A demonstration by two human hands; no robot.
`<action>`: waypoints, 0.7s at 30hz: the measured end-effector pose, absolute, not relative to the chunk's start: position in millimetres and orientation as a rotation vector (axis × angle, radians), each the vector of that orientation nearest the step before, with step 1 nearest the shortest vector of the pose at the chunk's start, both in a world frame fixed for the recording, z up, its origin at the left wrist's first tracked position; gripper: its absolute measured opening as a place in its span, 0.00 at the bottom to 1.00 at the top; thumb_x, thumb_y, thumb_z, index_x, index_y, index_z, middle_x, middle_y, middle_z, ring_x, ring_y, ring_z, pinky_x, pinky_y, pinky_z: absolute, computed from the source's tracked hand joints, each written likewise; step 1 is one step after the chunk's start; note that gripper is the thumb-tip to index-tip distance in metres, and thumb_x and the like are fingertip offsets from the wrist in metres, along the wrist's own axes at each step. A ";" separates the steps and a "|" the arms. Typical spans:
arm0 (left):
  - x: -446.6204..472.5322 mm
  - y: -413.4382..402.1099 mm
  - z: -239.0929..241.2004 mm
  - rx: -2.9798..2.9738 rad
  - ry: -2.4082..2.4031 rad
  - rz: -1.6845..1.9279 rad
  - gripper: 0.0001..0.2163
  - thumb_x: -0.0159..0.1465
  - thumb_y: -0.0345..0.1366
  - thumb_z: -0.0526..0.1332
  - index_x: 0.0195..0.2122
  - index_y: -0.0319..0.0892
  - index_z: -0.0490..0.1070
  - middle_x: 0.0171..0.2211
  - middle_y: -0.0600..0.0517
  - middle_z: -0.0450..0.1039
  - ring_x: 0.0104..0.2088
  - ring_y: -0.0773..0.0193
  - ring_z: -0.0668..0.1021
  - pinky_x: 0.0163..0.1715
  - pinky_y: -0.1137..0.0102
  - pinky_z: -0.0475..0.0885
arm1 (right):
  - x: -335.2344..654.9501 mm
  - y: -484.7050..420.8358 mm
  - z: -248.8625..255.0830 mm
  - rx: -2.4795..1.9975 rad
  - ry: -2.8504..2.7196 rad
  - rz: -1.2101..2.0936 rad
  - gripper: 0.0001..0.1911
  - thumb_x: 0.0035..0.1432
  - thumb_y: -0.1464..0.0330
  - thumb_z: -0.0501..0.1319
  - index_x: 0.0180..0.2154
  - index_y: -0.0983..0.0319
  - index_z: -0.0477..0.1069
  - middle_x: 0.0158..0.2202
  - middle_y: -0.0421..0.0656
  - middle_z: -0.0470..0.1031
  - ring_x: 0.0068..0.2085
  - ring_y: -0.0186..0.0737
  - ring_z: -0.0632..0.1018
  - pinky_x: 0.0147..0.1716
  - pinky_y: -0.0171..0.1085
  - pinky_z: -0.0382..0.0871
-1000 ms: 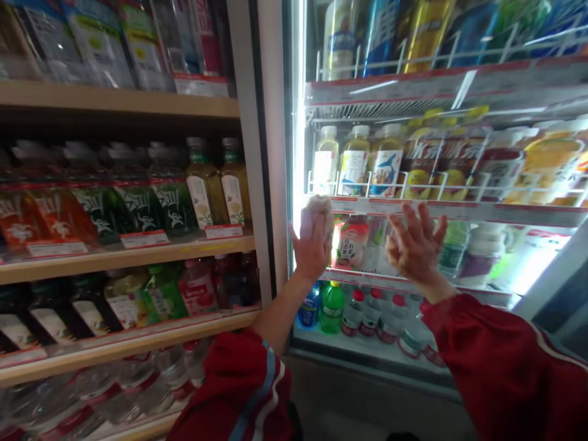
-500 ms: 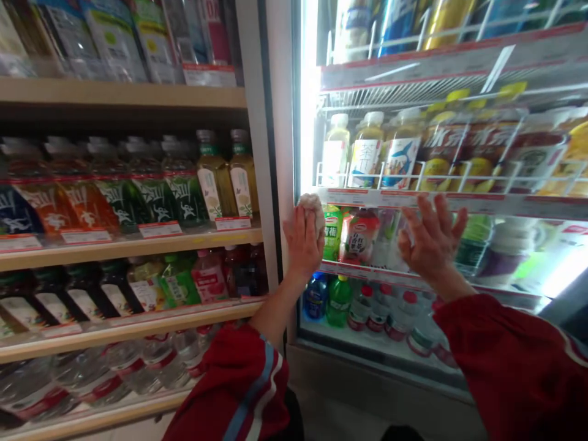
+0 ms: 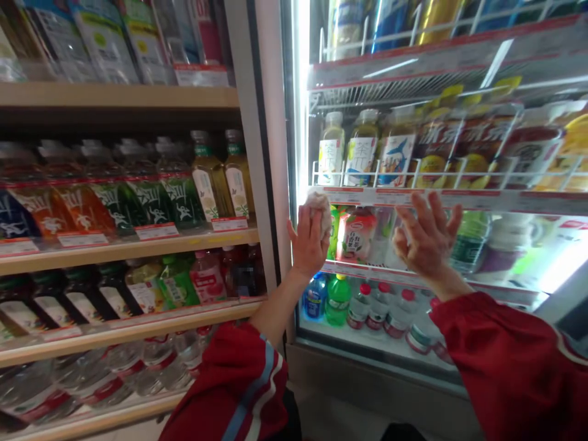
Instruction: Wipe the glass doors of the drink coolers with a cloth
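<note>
My left hand (image 3: 309, 245) presses a crumpled white cloth (image 3: 320, 211) against the glass at the left edge of a lit drinks fridge (image 3: 321, 343). Its fingers lie over the cloth and hide part of it. To the right, my right hand (image 3: 427, 236) is raised before the same glass, fingers spread and holding nothing; whether it touches the glass I cannot tell. Behind the hands stand a red-labelled tea bottle (image 3: 357, 236), a green bottle (image 3: 338, 300) and a blue bottle (image 3: 315, 297).
Left of the fridge, an open wooden shelf (image 3: 119, 251) carries rows of bottled drinks. A pale upright post (image 3: 273, 122) divides the two units. White wire racks (image 3: 358, 177) hold more bottles inside the fridge.
My left hand and the cloth have shifted slightly to the right across the glass. My right hand stays spread, moving only a little to the left. The view has shifted slightly.
</note>
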State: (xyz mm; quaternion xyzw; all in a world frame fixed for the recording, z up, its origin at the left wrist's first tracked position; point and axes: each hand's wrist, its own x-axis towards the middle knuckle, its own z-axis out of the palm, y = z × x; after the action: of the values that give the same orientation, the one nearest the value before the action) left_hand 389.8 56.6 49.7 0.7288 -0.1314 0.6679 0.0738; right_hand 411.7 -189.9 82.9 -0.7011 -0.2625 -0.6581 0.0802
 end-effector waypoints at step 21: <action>383.0 4.4 55.5 2.259 -0.704 1.983 0.27 0.68 0.38 0.48 0.66 0.38 0.45 0.65 0.40 0.53 0.67 0.58 0.48 0.65 0.52 0.37 | 410.3 -189.6 84.4 -2.050 -0.835 -2.085 0.23 0.57 0.69 0.56 0.56 0.57 0.64 0.61 0.47 0.65 0.65 0.48 0.59 0.62 0.57 0.46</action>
State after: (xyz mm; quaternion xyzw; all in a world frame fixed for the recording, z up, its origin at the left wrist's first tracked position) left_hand 383.0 4.4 55.5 0.7314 -0.2279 0.6421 0.0271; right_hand 410.3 -189.6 84.4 -0.6733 -0.2741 -0.6848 0.0502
